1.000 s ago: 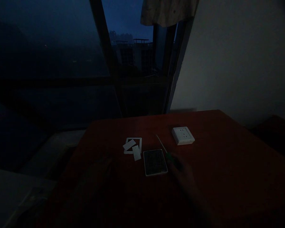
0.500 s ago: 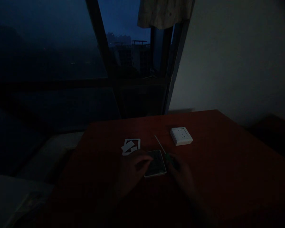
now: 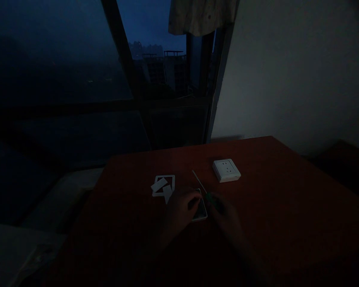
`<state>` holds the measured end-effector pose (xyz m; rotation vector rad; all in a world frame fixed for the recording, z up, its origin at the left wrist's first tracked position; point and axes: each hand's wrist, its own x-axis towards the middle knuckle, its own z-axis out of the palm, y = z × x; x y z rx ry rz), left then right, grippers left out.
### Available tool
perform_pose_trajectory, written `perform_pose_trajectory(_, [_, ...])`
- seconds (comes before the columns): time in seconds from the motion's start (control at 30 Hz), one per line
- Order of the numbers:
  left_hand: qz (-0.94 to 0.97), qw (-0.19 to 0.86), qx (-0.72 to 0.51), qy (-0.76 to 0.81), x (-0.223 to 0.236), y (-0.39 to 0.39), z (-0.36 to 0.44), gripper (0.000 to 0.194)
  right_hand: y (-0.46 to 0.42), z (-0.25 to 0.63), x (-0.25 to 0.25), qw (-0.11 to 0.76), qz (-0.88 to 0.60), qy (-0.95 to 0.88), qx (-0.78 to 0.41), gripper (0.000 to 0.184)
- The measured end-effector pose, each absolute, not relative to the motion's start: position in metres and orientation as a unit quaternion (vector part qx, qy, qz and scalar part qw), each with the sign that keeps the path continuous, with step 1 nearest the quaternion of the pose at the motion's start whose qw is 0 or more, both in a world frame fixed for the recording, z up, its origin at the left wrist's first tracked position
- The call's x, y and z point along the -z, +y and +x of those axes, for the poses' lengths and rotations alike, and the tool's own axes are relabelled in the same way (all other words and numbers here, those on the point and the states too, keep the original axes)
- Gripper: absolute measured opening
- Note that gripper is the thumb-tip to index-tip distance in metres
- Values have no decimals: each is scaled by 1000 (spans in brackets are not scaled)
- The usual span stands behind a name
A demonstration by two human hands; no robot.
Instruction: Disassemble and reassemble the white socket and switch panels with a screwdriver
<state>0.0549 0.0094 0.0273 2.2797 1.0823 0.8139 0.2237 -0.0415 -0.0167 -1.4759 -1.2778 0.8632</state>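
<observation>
Where the dark window (image 3: pixel 62 79) fills the left side, the red table (image 3: pixel 131 167) begins below it, its left edge slanting toward the near side until the gloom hides it. Some way in from that edge lies a white frame (image 3: pixel 173 183), with one white strip (image 3: pixel 158 185) slanting across its left side and another strip (image 3: pixel 167 193) over its near side, running down to the left hand. That left hand (image 3: pixel 182 207) is curled over the square box (image 3: pixel 201 213), thumb and fingertips brought together above it; whether they pinch anything, I cannot tell. The box sits between the two hands, its dark face framed by a pale rim, only the right part and near corner showing.

Just beside its right edge, the right hand (image 3: pixel 224 213) is closed around the green handle of a screwdriver (image 3: pixel 208 197). The shaft points away and leftward, its tip between the frame and the white socket (image 3: pixel 226 170), apart from both, with room to swing either way. The socket rests beyond the right hand, well inside the table's far edge, near the pale wall (image 3: pixel 287 71). Rightward, a broad stretch of tabletop reaches the slanting right edge.
</observation>
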Motion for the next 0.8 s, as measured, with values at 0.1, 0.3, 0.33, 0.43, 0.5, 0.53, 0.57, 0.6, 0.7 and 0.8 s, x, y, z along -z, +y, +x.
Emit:
perform_pose_trajectory(0.1, [849,220,-284,387,-29,11,56,21,-42,223,15,482,-609,-520,-356,34])
perform_pose_trajectory(0.3, [868,197,-256,376,-33,11,57,22,-42,223,18,484,-604,-520,-362,36])
perform_pose_trajectory(0.33, [870,195,-254,376,-33,11,58,21,-42,224,18,483,-606,-519,-361,35])
perform_pose_trajectory(0.43, [867,191,-258,381,-32,10,58,20,-42,223,16,476,-607,-523,-362,35])
perform_pose_trajectory(0.5, [869,190,-257,379,-32,10,58,20,-42,223,15,475,-605,-523,-367,34])
perform_pose_trajectory(0.53, [870,188,-255,377,-32,10,58,20,-42,223,14,475,-604,-522,-369,33])
perform_pose_trajectory(0.57, [872,186,-254,375,-32,10,58,20,-42,223,14,476,-605,-520,-370,33])
perform_pose_trajectory(0.6, [872,183,-254,375,-32,11,58,19,-43,223,14,478,-607,-517,-368,33])
perform_pose_trajectory(0.7, [868,187,-260,379,-32,11,58,20,-43,223,14,480,-609,-514,-366,34])
perform_pose_trajectory(0.8, [868,193,-261,375,-30,12,58,21,-42,223,14,474,-613,-515,-367,34])
